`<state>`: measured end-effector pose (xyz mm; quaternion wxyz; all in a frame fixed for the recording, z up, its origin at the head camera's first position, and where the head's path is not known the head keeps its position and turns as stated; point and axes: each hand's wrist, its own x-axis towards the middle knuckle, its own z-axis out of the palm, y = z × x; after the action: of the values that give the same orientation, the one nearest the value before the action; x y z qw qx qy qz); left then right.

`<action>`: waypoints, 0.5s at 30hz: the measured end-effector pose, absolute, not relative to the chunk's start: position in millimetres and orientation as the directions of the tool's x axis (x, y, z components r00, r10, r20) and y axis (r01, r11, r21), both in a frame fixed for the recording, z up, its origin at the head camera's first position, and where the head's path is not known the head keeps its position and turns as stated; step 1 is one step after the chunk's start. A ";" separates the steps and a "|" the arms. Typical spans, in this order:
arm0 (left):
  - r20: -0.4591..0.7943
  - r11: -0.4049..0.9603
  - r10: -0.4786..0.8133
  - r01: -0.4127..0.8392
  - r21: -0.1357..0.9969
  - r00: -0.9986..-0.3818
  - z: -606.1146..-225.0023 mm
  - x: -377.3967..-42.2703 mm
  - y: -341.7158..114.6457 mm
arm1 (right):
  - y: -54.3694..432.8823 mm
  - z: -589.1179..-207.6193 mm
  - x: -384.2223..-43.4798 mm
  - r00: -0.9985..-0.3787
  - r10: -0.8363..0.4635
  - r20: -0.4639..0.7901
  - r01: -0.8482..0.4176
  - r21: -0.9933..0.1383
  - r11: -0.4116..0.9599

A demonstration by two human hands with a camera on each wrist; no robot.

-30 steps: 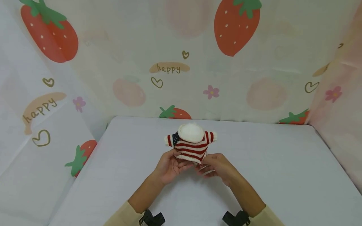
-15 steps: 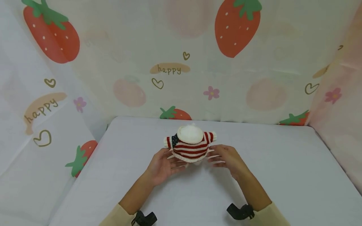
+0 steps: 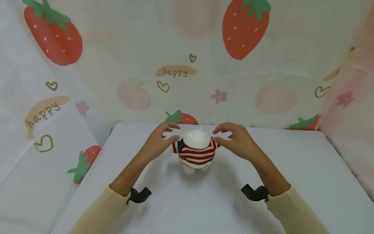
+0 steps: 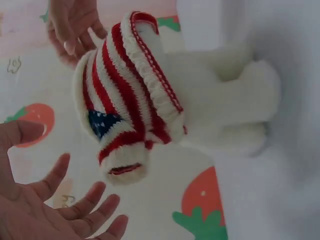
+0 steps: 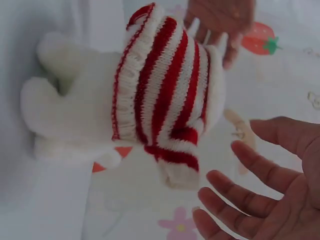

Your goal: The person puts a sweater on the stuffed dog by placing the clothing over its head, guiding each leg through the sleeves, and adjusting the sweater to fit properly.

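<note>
A white plush toy (image 3: 197, 139) stands upright on the table, its round top facing up in the head view. It wears a knitted sweater (image 3: 197, 155) with red and white stripes and a navy starred patch. The hem hangs over the body, and the toy's white legs (image 4: 245, 100) show below it in the left wrist view. My left hand (image 3: 155, 143) hovers beside one sleeve, fingers spread and holding nothing. On the other side, my right hand (image 3: 239, 143) is held with fingers apart near the opposite sleeve (image 5: 177, 165), its thumb overlapping that sleeve in the head view.
A white table (image 3: 117, 139) carries the toy near its back edge. Behind and at both sides hangs a cloth backdrop (image 3: 134, 42) printed with strawberries, hearts and flowers. Black wrist mounts (image 3: 140, 195) sit by the beige sleeves (image 3: 99, 208).
Both hands have let go of the sweater's hem and risen from its lower sides to beside the shoulders. The hem has dropped level, and the toy's feet now show beneath it.
</note>
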<state>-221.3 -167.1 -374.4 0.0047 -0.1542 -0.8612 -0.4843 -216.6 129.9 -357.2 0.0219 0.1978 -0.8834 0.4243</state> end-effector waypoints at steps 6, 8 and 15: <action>0.012 0.642 0.355 0.253 0.724 -0.935 -363.9 -223.2 -148.0 | 109.9 -351.4 -219.8 -0.895 -0.430 0.123 -0.389 -0.688 0.612; -0.030 0.682 0.358 0.240 0.691 -0.933 -362.8 -223.0 -142.8 | 104.9 -350.7 -219.8 -0.888 -0.447 0.108 -0.396 -0.673 0.625; -0.106 0.726 0.389 0.234 0.646 -0.915 -361.1 -223.3 -136.8 | 97.9 -347.1 -218.9 -0.878 -0.475 0.055 -0.403 -0.620 0.673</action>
<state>-223.3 -136.8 -361.1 -0.1177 -0.1692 -0.9215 -0.3290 -218.9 97.9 -347.1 -0.0552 0.2403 -0.9130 0.3250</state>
